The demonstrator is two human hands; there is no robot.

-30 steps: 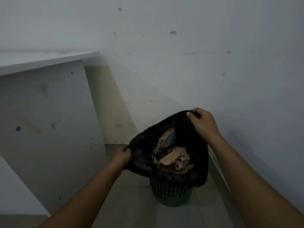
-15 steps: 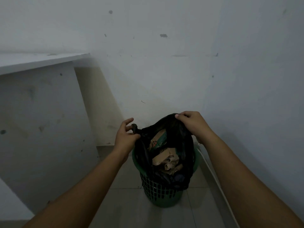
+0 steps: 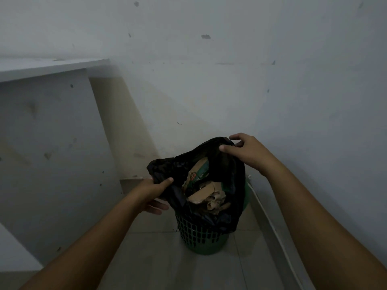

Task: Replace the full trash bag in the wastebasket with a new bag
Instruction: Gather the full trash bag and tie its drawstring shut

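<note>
wastebasket: a green plastic basket with a lattice wall stands on the tiled floor in the lower centre of the frame, close to the wall on its far side; only its lower wall and a sliver of rim on the right show, because the bag's top drapes over it.
trash bag: the black bag sits in the basket, its mouth pulled open and upward, so crumpled cardboard and a green carton show inside; it looks full.
left hand: at the left edge of the bag's mouth, thumb on top pinching a fold of black plastic, other fingers below it; likely it holds that side so the mouth can be gathered.
right hand: at the top far edge of the bag, right of centre, thumb and curled fingers gripping the rim from above, probably to lift that side clear of the basket.
stage: a judgement only, the full bag is being freed and gathered; it is not yet out, and no new bag is in sight.
surroundings: a white shelf edge in the upper left; a pale cord runs along the floor on the right.
</note>
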